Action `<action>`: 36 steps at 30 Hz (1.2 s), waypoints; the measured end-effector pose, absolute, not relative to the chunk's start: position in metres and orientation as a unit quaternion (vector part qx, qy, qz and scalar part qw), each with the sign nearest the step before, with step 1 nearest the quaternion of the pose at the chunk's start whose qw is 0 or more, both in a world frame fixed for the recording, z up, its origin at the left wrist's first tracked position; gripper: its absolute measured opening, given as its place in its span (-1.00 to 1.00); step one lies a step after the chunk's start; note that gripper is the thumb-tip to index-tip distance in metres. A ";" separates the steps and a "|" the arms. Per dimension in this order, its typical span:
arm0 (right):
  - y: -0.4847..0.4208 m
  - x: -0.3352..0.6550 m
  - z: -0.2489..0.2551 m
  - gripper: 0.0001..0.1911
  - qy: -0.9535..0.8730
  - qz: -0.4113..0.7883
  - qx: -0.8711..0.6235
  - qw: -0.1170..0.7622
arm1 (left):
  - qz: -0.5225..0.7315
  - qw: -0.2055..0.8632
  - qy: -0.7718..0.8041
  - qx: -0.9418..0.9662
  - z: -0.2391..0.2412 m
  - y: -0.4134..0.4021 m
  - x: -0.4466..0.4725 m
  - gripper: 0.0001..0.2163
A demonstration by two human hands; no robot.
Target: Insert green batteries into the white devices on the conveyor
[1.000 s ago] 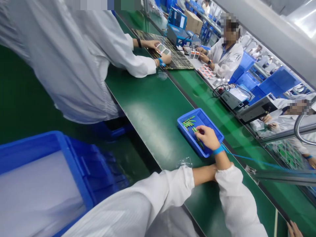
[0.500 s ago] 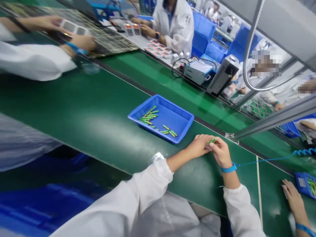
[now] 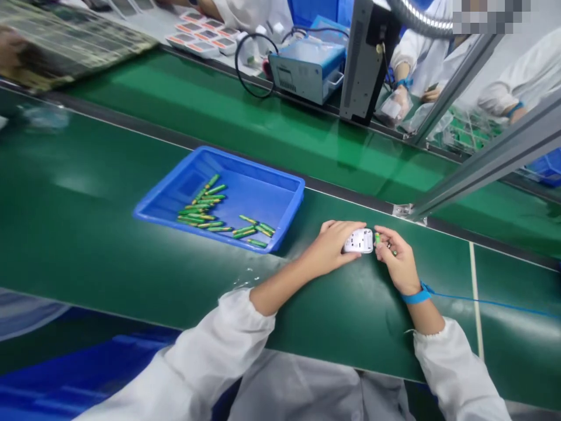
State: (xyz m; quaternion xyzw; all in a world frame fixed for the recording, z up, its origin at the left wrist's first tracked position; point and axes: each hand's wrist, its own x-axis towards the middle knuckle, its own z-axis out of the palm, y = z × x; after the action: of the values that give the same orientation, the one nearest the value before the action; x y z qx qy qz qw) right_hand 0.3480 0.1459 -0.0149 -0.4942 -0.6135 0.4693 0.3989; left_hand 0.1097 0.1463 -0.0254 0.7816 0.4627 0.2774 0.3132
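Nearby, blue tray [image 3: 267, 196]; left hand [image 3: 326, 250] clasped round white device [image 3: 360, 241], right hand [image 3: 398, 262] pinching green battery [image 3: 377, 238].

From where I stand, a small white device [image 3: 363, 240] with rounded corners rests in the left hand [image 3: 329, 250], a face with little dark marks turned up. The fingers lie along its far edge and the thumb along its near edge; its left end is hidden by the hand, its right end bare. Just beside that end, seemingly apart from it, a slim green battery [image 3: 377, 238] is pinched in the right hand [image 3: 401, 263], roughly crosswise to the device. More green shows lower in that hand, mostly covered. Over to the left, loose batteries [image 3: 202, 207], green with yellowish ends, lie in two scattered groups inside a blue tray [image 3: 267, 190].
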 end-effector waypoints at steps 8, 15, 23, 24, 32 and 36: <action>0.140 0.343 -0.007 -0.77 -0.631 0.398 -0.542 0.388 | 0.264 0.311 0.457 0.790 -0.021 0.143 0.107 -0.38; 0.141 0.338 -0.009 -0.79 -0.700 0.289 -0.538 0.370 | 0.261 0.305 0.441 0.803 -0.021 0.144 0.110 -0.41; 0.126 0.339 -0.006 -0.74 -0.785 0.183 -0.509 0.302 | 0.265 0.296 0.463 0.792 -0.023 0.143 0.113 -0.38; 0.121 0.339 -0.006 -0.70 -0.791 0.182 -0.507 0.290 | 0.265 0.296 0.464 0.792 -0.023 0.143 0.113 -0.38; 0.101 0.343 -0.009 -0.31 -0.726 0.264 -0.532 0.347 | 0.271 0.295 0.440 0.804 -0.023 0.144 0.110 -0.33; 0.104 0.347 -0.009 -0.07 -0.704 0.311 -0.522 0.367 | 0.264 0.298 0.428 0.811 -0.022 0.143 0.111 -0.29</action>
State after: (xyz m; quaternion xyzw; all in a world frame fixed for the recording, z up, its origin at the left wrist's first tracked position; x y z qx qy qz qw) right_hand 0.3468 0.1035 -0.0095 -0.5225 -0.7037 0.3113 0.3673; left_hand 0.1113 0.1435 -0.0222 0.8110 0.4285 0.2643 0.2981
